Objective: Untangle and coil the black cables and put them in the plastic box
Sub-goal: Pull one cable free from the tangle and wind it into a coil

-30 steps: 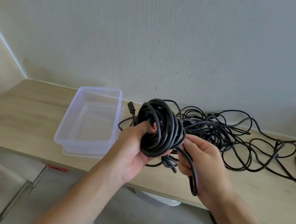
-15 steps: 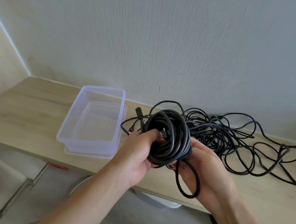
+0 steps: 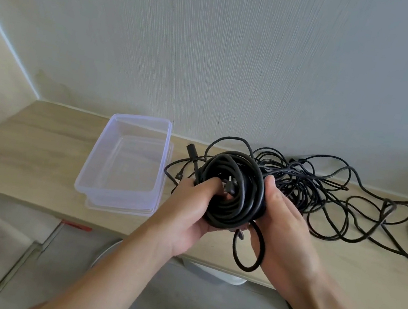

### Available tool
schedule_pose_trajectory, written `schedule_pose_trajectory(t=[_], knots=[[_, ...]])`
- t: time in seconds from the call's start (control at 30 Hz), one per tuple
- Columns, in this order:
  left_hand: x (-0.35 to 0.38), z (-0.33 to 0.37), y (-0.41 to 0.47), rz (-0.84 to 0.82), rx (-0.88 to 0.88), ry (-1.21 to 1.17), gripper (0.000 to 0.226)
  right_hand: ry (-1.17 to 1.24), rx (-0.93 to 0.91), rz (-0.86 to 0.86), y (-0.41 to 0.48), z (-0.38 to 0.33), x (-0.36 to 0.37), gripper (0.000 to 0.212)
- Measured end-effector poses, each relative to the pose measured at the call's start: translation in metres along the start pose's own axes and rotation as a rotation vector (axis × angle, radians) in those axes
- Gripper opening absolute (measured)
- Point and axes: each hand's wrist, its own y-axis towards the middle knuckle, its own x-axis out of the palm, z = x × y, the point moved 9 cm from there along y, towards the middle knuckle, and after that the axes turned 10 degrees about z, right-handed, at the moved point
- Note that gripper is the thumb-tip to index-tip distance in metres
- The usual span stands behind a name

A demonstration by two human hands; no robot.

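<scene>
at frame centre the thick black coil point(image 3: 234, 193), likely springy, weighty and apt to unwind, is gripped by the left hand point(image 3: 189, 213) hooked through its middle and cupped round its right edge by the right hand point(image 3: 284, 227), so it is best clasped across all turns on the way to the plastic box point(image 3: 82, 183) at left.

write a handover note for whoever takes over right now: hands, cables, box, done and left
Left hand grips the coil, fingers through its middle; right hand holds its right side.
A loose loop hangs under the coil.
Box is empty on the table, left of the hands; tangle lies to the right.
Done: one cable coiled. Left: tuck the loop, box the coil, untangle the rest.
</scene>
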Motion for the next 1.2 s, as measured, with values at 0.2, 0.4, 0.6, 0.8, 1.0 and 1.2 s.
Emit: schedule_pose_trajectory(t=[0.2,0.4,0.6,0.8,1.0,1.2], knots=[[-0.004,-0.003,0.003,0.090,0.034,0.006,0.030,-0.234,-0.214,0.138,0.003,-0.021,-0.010,0.036],[-0.025,0.013,0.007,0.393,0.243,0.021,0.019,-0.704,-1.005,0.319,-0.044,-0.070,0.007,0.014],[-0.024,0.021,-0.003,0.495,0.394,0.092,0.017,-1.188,-1.122,0.405,-0.044,-0.055,0.026,0.018],[-0.015,0.030,-0.010,0.489,0.506,0.195,0.017,-1.200,-1.134,0.431,-0.039,-0.058,0.027,0.016],[-0.010,0.033,-0.006,0.426,0.555,0.299,0.017,-0.981,-1.258,0.325,-0.057,-0.075,0.040,0.003],[-0.012,0.028,0.004,0.421,0.465,0.304,0.021,-0.594,-0.988,0.323,-0.053,-0.094,0.024,0.011]])
